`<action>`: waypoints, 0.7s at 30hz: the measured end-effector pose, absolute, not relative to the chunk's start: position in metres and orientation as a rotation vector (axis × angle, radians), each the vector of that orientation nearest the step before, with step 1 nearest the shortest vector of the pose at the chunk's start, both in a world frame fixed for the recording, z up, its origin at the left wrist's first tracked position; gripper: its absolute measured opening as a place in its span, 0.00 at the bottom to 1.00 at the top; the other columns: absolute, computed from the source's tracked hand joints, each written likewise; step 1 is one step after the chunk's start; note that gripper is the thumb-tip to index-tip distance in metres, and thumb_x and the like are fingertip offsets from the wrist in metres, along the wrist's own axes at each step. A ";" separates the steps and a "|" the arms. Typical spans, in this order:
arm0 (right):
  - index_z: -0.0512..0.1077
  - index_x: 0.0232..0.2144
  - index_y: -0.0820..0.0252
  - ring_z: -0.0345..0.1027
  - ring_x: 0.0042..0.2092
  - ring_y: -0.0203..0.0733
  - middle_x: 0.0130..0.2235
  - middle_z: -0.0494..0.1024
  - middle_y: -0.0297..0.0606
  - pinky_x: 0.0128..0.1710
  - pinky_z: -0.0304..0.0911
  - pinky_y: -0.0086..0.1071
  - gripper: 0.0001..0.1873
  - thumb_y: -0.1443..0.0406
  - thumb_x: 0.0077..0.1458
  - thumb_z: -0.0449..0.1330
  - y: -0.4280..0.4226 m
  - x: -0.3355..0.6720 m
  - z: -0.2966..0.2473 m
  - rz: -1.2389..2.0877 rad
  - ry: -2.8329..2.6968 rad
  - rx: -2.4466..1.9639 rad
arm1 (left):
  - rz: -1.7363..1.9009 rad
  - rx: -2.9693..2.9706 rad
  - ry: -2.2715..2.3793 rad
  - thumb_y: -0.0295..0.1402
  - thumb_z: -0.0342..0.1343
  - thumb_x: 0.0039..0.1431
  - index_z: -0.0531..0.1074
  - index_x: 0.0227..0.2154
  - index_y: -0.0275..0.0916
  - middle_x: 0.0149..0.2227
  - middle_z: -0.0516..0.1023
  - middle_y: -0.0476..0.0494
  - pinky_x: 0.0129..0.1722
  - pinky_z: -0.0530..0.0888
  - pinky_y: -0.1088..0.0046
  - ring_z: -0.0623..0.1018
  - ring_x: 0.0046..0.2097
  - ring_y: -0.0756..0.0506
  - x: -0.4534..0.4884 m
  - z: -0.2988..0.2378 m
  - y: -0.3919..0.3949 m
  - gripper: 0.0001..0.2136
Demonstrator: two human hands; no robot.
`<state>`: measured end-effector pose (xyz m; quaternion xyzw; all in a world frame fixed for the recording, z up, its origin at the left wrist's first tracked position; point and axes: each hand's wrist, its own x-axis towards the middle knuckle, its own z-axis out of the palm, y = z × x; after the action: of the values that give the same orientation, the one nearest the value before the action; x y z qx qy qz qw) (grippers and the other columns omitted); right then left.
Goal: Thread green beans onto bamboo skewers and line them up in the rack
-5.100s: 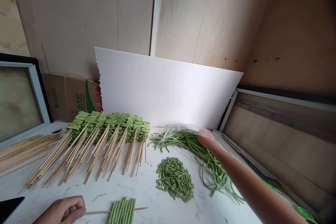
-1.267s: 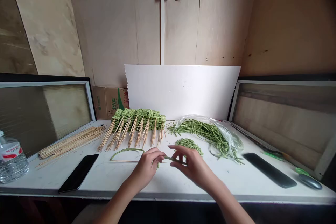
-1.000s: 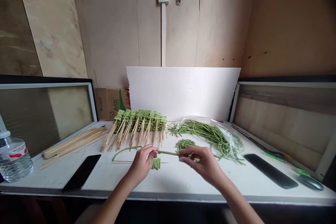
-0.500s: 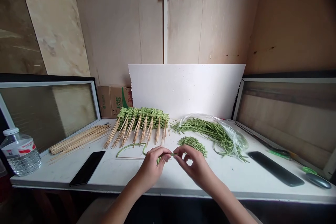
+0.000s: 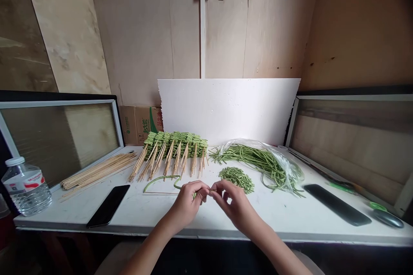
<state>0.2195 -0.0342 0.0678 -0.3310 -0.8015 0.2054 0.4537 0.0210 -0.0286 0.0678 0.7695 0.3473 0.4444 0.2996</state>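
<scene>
A long green bean [image 5: 159,177] loops over the table and runs into my left hand [image 5: 189,200], whose fingers are closed around it. Just beyond the knuckles of that hand lies a thin bamboo skewer [image 5: 158,193]; its right end is hidden by the hand. My right hand [image 5: 234,202] pinches at the bean's end, thumb and forefinger meeting the left fingertips. What sits inside that pinch is mostly covered. Behind the right hand is a heap of short cut bean pieces [image 5: 237,178].
Skewered bean bundles [image 5: 176,144] stand stacked at the back, sticks toward me. Loose skewers [image 5: 100,169], a phone [image 5: 108,206] and a water bottle [image 5: 27,187] are on the left. Whole beans [image 5: 254,157] in a plastic bag, a dark flat slab [image 5: 337,204] and a mouse [image 5: 387,218] are on the right.
My right hand has moved slightly left, so its fingertips now meet the left ones. The short piece of bean that showed between them is now covered.
</scene>
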 end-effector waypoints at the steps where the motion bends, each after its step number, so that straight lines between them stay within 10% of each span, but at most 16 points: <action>1: 0.74 0.38 0.56 0.67 0.33 0.37 0.33 0.76 0.36 0.31 0.63 0.29 0.10 0.58 0.69 0.57 -0.035 0.219 0.068 0.535 -1.974 -0.820 | 1.174 2.010 0.912 0.45 0.48 0.73 0.73 0.29 0.37 0.27 0.70 0.47 0.35 0.65 0.73 0.69 0.31 0.47 0.021 0.067 -0.028 0.21; 21: 0.72 0.37 0.58 0.66 0.29 0.36 0.30 0.77 0.35 0.27 0.59 0.28 0.17 0.50 0.66 0.59 -0.028 0.198 0.044 1.087 -1.621 -0.719 | 1.307 1.685 0.730 0.46 0.55 0.67 0.69 0.23 0.37 0.21 0.67 0.51 0.29 0.66 0.74 0.67 0.26 0.50 0.034 0.031 -0.004 0.21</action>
<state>0.1983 -0.0275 0.0444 -0.2979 -0.6721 0.4506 0.5064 0.0344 -0.0042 0.0314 0.6750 0.2924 0.5237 0.4296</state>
